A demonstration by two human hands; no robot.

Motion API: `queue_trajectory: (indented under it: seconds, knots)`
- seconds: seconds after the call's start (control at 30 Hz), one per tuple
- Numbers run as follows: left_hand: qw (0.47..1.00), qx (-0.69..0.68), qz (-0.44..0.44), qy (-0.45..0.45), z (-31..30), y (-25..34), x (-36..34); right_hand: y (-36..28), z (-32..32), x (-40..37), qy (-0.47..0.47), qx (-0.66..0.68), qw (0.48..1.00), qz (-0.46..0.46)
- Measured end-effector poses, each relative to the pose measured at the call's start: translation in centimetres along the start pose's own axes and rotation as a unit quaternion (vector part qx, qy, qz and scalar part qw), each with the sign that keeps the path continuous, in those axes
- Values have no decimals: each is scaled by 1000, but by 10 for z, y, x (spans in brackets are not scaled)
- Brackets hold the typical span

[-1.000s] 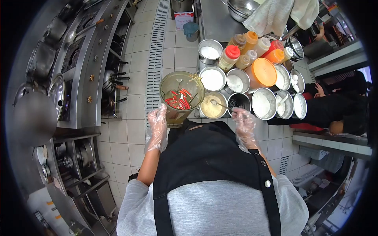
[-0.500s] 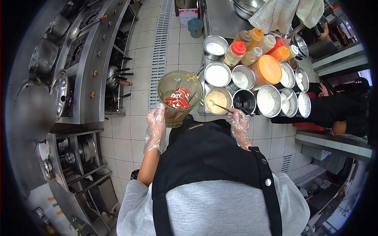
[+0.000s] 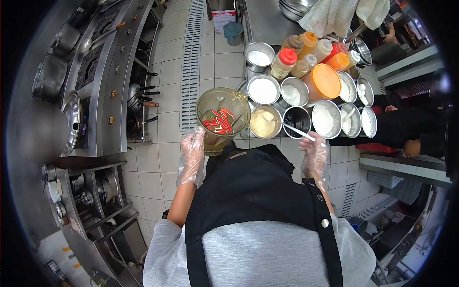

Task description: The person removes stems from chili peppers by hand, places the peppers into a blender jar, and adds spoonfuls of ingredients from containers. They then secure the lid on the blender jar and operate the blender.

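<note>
My left hand [image 3: 193,143], in a clear plastic glove, grips the near left rim of a translucent greenish container [image 3: 223,98]. Cut red chillies [image 3: 219,121] lie inside it, and the container is held beside the counter's left edge. My right hand [image 3: 314,146], gloved too, has its fingers closed around the white handle of a spoon [image 3: 297,130]. That spoon reaches left over a tin of dark contents [image 3: 296,119]. Its tip is at a tin of pale yellow powder [image 3: 262,122].
Several tins of white powder, such as one [image 3: 327,119], stand right of the dark tin. Behind are sauce bottles [image 3: 288,57] and an orange-lidded tub [image 3: 326,81]. A stove [image 3: 103,95] runs along the left. Another person's dark sleeve [image 3: 401,125] shows at right.
My right hand has moved right, and the spoon's white handle now shows. The container and my left hand have shifted slightly right. Fewer white bits show over the chillies.
</note>
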State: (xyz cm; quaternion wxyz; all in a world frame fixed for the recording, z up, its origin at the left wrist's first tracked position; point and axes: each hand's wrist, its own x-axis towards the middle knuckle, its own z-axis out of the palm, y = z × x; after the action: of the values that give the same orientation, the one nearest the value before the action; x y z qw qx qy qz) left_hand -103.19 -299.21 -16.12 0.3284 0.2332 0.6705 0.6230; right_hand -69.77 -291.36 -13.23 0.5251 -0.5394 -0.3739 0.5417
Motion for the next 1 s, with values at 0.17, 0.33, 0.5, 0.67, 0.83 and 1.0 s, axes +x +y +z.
queue_trajectory:
  seconds: [0.17, 0.33, 0.5, 0.67, 0.83, 1.0]
  knots:
    - [1000, 19, 21, 10, 4, -17, 6, -51, 48, -20, -46, 11, 993, -106]
    - [1000, 1, -1, -7, 9, -10, 6, -58, 85, -24, -226, -184, 918, -269]
    - [1000, -16, 5, 1, 7, -7, 2, -58, 69, -10, -48, -99, 960, -258]
    - [998, 52, 17, 39, 0, -1, 0, -14, 38, 43, 33, -63, 978, -197]
    - [990, 139, 12, 18, -17, 27, -9, 22, 24, 79, 24, 95, 992, -76]
    - [992, 83, -86, 33, -19, 95, -43, -5, -37, 54, 46, -30, 998, -35]
